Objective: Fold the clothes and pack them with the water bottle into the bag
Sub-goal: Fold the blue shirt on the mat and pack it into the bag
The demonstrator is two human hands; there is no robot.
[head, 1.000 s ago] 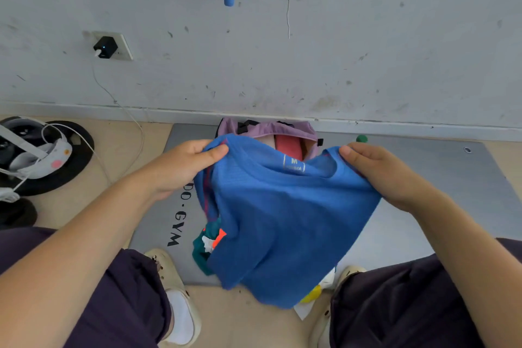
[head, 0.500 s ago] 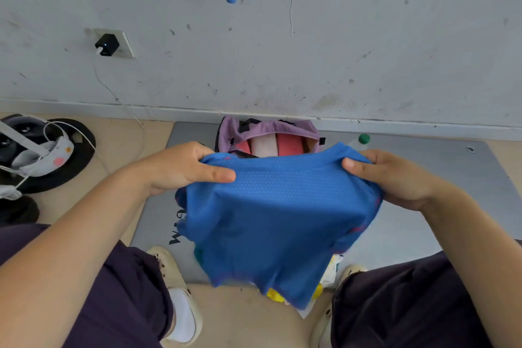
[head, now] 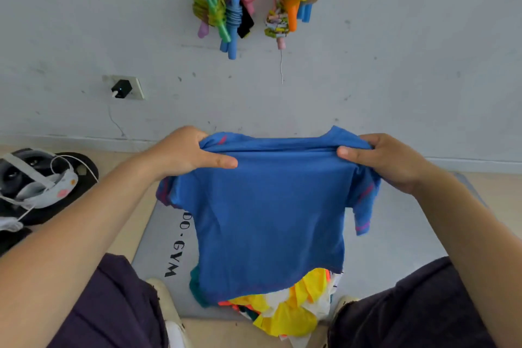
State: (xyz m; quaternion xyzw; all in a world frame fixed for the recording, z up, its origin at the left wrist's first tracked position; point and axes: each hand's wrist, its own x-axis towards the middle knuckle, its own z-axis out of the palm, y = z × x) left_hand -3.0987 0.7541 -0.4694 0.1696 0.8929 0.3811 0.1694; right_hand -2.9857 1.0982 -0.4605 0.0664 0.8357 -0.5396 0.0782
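Observation:
A blue T-shirt (head: 271, 215) hangs spread out in front of me, held up by its shoulders. My left hand (head: 183, 154) grips the left shoulder, thumb lying across the front. At the other shoulder my right hand (head: 387, 161) grips the cloth the same way. Under the shirt's hem a pile of yellow, white, orange and teal clothes (head: 285, 308) lies on the grey mat (head: 166, 240). The shirt hides the bag and the water bottle.
The mat lies against a white wall, where skipping ropes (head: 226, 5) hang. A black charger (head: 121, 89) sits in a wall socket at left. A headset with a white cable (head: 34, 181) lies on the floor at far left. My knees flank the pile.
Both hands have lifted the blue shirt and pulled it out flat by the shoulders. My view has tilted upward, and the shirt now covers the purple bag and the bottle.

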